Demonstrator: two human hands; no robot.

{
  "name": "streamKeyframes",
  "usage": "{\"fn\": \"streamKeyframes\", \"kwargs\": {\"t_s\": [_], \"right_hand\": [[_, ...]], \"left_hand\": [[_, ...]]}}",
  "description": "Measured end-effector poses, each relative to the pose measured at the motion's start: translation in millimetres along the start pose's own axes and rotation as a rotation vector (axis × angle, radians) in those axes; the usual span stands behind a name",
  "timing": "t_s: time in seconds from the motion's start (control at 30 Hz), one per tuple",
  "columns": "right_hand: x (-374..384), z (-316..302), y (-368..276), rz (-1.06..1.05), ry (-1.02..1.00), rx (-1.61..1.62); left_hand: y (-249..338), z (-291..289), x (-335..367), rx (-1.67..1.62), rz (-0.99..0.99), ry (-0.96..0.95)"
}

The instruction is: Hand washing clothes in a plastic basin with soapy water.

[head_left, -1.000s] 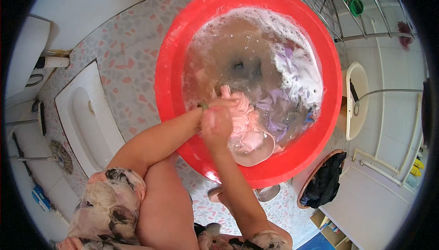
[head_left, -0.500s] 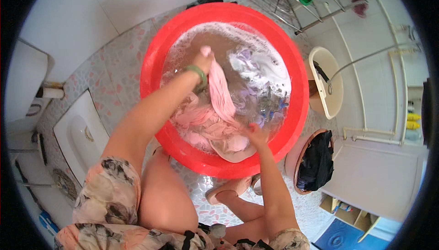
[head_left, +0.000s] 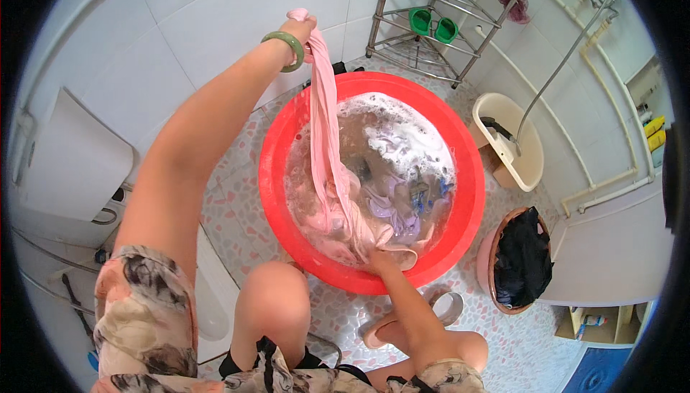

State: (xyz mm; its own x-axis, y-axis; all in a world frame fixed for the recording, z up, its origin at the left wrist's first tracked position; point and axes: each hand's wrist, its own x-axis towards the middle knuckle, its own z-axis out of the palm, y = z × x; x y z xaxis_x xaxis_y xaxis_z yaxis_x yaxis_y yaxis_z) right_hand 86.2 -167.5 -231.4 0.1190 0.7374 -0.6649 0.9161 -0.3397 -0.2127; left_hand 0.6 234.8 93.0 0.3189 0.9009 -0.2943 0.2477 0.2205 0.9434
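A big red tub (head_left: 471,206) holds soapy, murky water and soaking laundry. My left hand (head_left: 296,32), with a green bangle on the wrist, is closed round one end of a long pink garment (head_left: 327,116) and holds it high above the tub's far-left rim. From there the wet fabric hangs down, twisted and stretched, into the water. Low in the tub, near the front rim, my right hand (head_left: 379,256) grips the bunched lower part of the pink cloth; its fingertips are partly hidden. Purple laundry (head_left: 395,210) lies in the water to the right, beside white foam (head_left: 410,138).
Beyond the tub stands a metal corner rack (head_left: 424,41) with green items on it. To the right are a cream basin (head_left: 532,156) with a shower hose and a bucket (head_left: 489,264) of black clothes. A squat toilet (head_left: 215,299) is at my left, below a white tiled wall.
My left hand has risen up and left, pulling the pink garment out of the water into a long taut strip. My right hand has moved onto the cloth near the front rim. The view has shifted.
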Motion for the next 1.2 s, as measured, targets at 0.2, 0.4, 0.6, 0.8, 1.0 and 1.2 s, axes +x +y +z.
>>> {"fn": "streamKeyframes", "kwargs": {"t_s": [0.2,0.4,0.6,0.8,1.0,1.2], "right_hand": [[13.9,-41.1,32.3,0.035,0.271,0.179],[-82.7,-245.0,43.0,-0.055,0.693,0.958],[-202.3,-337.8,25.0,-0.319,0.921,1.780],[-276.8,-343.1,14.2,-0.447,0.921,1.663],[-282.2,-325.9,49.1,-0.315,1.063,1.586],[-227.1,-292.4,155.0,0.006,1.304,1.587]], "left_hand": [[-128.9,25.9,20.5,1.308,0.188,-0.351],[-219.8,117.8,-89.4,1.326,0.466,-1.165],[-210.3,163.5,-118.9,1.154,0.437,-0.583],[-186.4,179.4,-113.9,0.822,0.758,-0.199],[-217.3,193.6,-127.8,1.110,0.323,-1.022],[-81.0,106.4,-15.5,1.371,0.717,-0.431]]}}
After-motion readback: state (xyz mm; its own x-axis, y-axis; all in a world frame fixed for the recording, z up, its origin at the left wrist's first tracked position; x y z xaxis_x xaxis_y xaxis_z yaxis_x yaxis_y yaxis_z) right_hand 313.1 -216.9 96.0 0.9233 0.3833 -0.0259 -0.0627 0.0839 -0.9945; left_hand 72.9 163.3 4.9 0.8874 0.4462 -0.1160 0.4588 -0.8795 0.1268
